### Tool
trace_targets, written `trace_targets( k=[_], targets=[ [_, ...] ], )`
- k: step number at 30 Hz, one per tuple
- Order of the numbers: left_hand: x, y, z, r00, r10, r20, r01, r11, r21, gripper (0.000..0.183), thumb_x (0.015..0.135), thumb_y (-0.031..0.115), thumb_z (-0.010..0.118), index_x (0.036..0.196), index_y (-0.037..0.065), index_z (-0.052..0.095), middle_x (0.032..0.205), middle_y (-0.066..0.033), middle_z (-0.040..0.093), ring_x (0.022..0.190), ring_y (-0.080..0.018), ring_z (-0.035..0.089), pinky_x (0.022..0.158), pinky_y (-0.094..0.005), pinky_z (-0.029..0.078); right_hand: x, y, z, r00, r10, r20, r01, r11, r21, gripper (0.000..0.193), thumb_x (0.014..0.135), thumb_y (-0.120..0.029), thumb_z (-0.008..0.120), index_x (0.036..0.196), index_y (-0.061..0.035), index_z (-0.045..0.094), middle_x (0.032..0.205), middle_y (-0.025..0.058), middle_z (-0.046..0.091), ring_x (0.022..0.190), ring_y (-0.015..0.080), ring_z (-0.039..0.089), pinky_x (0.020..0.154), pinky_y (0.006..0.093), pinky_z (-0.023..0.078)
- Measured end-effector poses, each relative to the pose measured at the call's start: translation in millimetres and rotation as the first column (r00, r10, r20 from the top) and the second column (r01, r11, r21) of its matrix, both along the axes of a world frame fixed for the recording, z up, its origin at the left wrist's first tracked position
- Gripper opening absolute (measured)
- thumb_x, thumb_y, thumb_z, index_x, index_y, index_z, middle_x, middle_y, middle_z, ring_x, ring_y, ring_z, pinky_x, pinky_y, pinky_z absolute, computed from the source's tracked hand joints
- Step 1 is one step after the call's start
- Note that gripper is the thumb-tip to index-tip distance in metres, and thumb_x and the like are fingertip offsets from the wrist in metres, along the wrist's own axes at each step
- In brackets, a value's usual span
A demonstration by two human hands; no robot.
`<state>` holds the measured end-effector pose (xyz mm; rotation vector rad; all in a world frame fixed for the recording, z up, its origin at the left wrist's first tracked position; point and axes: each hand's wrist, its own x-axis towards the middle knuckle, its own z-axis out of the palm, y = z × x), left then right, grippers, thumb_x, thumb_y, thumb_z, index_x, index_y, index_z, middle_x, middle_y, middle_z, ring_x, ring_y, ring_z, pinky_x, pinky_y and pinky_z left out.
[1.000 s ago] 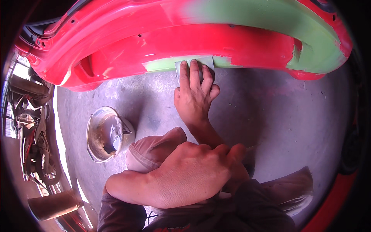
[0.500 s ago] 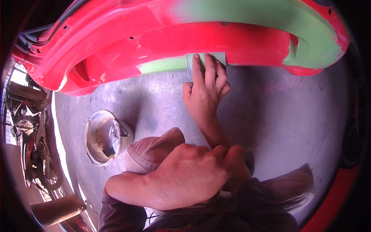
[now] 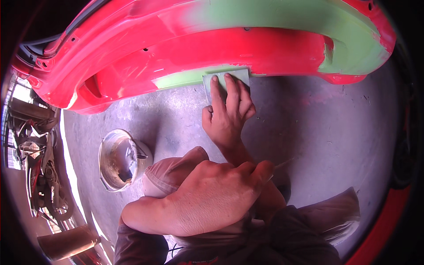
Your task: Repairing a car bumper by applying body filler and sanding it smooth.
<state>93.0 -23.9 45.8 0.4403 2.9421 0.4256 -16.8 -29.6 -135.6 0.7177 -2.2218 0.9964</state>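
Ahead of me spans a red car bumper (image 3: 185,51) with green patches of filler. My right hand (image 3: 228,112) holds a flat, pale grey-green putty spreader (image 3: 210,88), fingers laid on top and thumb at its left. The spreader's far edge lies over the lower rim of the bumper, at the right part of a narrow green strip (image 3: 176,78); whether it touches there I cannot tell. My left hand (image 3: 221,185) crosses in front of my right forearm, its fingers curled closed. A thin pale thing juts out beside them; its kind is not visible.
A pale bucket (image 3: 148,154) with murky liquid and a dark piece inside stands on the grey floor (image 3: 327,145) left of my knee. At the far left are metal parts (image 3: 44,172) and a brown cylinder (image 3: 68,242). A larger green patch (image 3: 265,13) covers the bumper's upper right.
My right hand and the spreader have moved back toward me and slightly left. More of the green strip shows on the bumper rim where the spreader was. My left hand has barely shifted.
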Motion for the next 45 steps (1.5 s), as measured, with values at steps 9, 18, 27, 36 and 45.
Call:
trace_targets(
  k=[9, 18, 27, 36, 45],
  targets=[
    [-2, -1, 0, 1.000, 0.003, 0.002, -0.003, 1.000, 0.031, 0.026, 0.086, 0.015, 0.067, 0.108, 0.003, 0.058, 0.079, -0.0059, 0.067, 0.063, -0.0223, 0.074, 0.051, -0.0310, 0.056, -9, -3, -15, 0.998, -0.058, -0.003, 0.058, 0.984, 0.169, 0.061, 0.077, -0.011, 0.071, 0.138, -0.0106, 0.066, 0.151, 0.0090, 0.054, 0.139, 0.0326, 0.044, 0.094, 0.0543, 0.031],
    [-3, 0, 3, 1.000, -0.017, 0.007, 0.017, 1.000, -0.019, 0.024, 0.086, 0.015, 0.066, 0.106, 0.004, 0.059, 0.078, -0.0056, 0.067, 0.063, -0.0201, 0.074, 0.050, -0.0305, 0.055, -20, 19, 0, 0.995, -0.094, -0.017, 0.094, 0.995, 0.017, 0.070, 0.071, -0.013, 0.071, 0.140, -0.0107, 0.064, 0.151, 0.0101, 0.053, 0.140, 0.0330, 0.044, 0.093, 0.0507, 0.030],
    [-11, -1, 2, 0.999, -0.012, 0.034, 0.010, 0.999, 0.045, 0.024, 0.087, 0.013, 0.065, 0.108, 0.003, 0.059, 0.080, -0.0064, 0.069, 0.063, -0.0199, 0.074, 0.050, -0.0305, 0.055, -46, 18, -29, 0.979, -0.134, -0.152, 0.143, 0.989, 0.050, 0.048, 0.084, -0.007, 0.070, 0.132, -0.0121, 0.071, 0.141, 0.0075, 0.064, 0.134, 0.0332, 0.051, 0.097, 0.0541, 0.032],
    [-11, 2, -3, 1.000, -0.018, 0.021, 0.016, 0.998, 0.062, 0.026, 0.087, 0.009, 0.065, 0.110, 0.002, 0.057, 0.081, -0.0083, 0.069, 0.067, -0.0241, 0.076, 0.052, -0.0326, 0.056, -21, 30, -21, 0.997, -0.073, 0.021, 0.073, 0.997, -0.008, 0.053, 0.080, -0.007, 0.068, 0.133, -0.0118, 0.069, 0.148, 0.0087, 0.057, 0.139, 0.0310, 0.045, 0.097, 0.0524, 0.031],
    [-8, 1, -5, 0.999, -0.022, 0.041, 0.020, 0.999, 0.041, 0.025, 0.087, 0.009, 0.065, 0.110, 0.003, 0.058, 0.074, -0.0074, 0.067, 0.061, -0.0229, 0.074, 0.049, -0.0326, 0.054, -32, 15, -15, 0.992, -0.103, -0.078, 0.112, 0.986, 0.120, 0.065, 0.074, -0.008, 0.070, 0.138, -0.0131, 0.067, 0.151, 0.0065, 0.055, 0.140, 0.0321, 0.045, 0.100, 0.0534, 0.029]
  ],
)
